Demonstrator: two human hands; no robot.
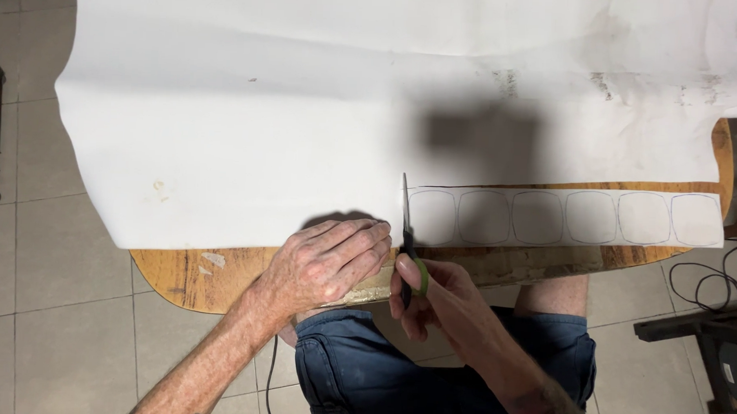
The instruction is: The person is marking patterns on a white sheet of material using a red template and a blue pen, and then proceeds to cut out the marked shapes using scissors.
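One white sheet (307,107) covers most of one wooden worktop (194,278) across the upper frame. One strip (564,216) at centre right carries six outlined rounded squares. Left hand (326,263), fingers flat and extended, presses the sheet's lower edge at centre. Right hand (431,295), fingers closed on one pair of green-handled scissors (406,249), blades upright at the strip's left end

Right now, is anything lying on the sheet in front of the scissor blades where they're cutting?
Nothing visible does. The scissors in the right hand point up into bare white sheet. The left hand presses the sheet left of the blades, and the strip of drawn squares lies right.
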